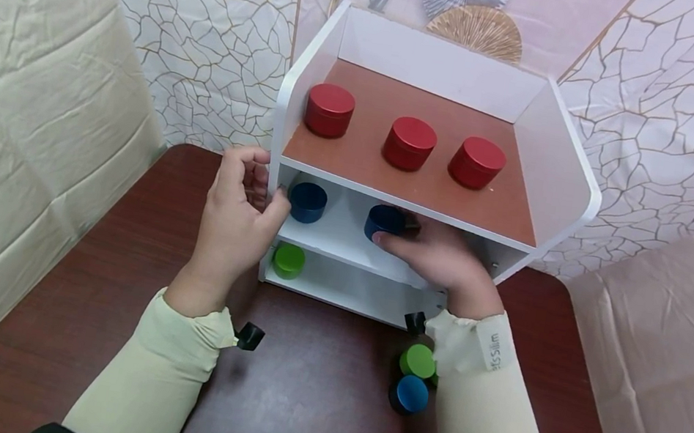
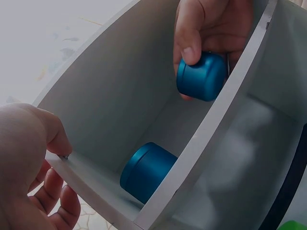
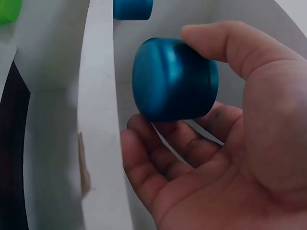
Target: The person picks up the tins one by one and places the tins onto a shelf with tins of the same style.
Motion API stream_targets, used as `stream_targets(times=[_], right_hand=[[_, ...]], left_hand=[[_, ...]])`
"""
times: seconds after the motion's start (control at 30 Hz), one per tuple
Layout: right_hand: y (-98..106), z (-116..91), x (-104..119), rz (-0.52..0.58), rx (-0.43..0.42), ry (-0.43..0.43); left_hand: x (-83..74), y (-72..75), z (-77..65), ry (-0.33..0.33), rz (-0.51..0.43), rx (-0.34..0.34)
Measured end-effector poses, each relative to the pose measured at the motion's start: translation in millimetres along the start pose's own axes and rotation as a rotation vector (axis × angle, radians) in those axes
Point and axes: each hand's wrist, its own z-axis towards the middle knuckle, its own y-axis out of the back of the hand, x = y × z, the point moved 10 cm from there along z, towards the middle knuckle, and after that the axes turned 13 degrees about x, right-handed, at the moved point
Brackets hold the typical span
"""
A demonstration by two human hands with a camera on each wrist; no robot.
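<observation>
My right hand reaches into the middle level of a white shelf unit and holds a round blue tin. In the right wrist view the thumb lies on one side of this blue tin, the fingers on the other; the tin appears tilted. Further left on that level stands a second blue tin, also seen as a blue tin in the left wrist view. My left hand grips the front edge of the unit's left side panel, thumb inside and curled fingers outside.
Three red tins stand on the brown top board. A green tin is on the bottom level. On the dark table, another green tin and a blue tin lie beside my right sleeve, which partly hides more green.
</observation>
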Motion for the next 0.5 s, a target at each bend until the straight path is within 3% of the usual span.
stream_targets(times=[0.5], right_hand=[[-8.9, 10.7, -3.5, -0.024, 0.055, 0.006]], left_hand=[[0.1, -0.4, 0.1, 0.007, -0.012, 0.005]])
